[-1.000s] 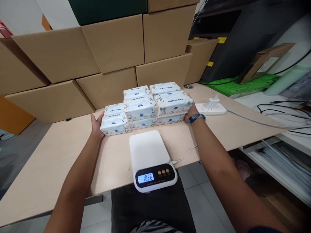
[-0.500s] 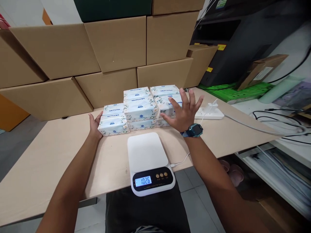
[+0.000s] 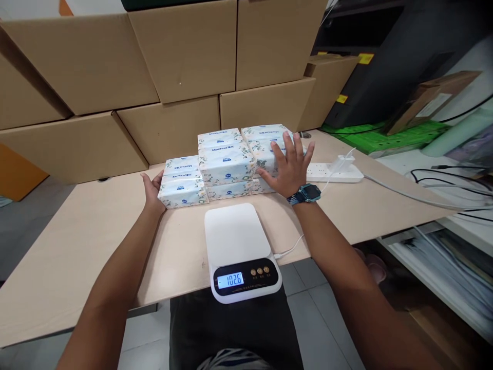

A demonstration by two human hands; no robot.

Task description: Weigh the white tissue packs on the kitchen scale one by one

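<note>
Several white, flower-printed tissue packs (image 3: 225,164) are stacked in a block at the back of the pale wooden table (image 3: 77,241). My left hand (image 3: 153,191) lies open against the left end of the low packs. My right hand (image 3: 288,165), with a blue watch on the wrist, rests flat with spread fingers on the front of the upper right pack. A white kitchen scale (image 3: 239,246) stands at the table's front edge with nothing on its plate; its lit display reads 1026.
Stacked cardboard boxes (image 3: 185,56) form a wall behind the packs. A white power strip (image 3: 339,173) with a plug lies to the right, cables trailing off. Green trays (image 3: 385,136) and a dark machine stand at the far right. The scale's cord hangs off the front edge.
My right hand left the right end of the stack, rose with fingers spread, and now presses on the front of the upper right pack. My left hand stayed in place.
</note>
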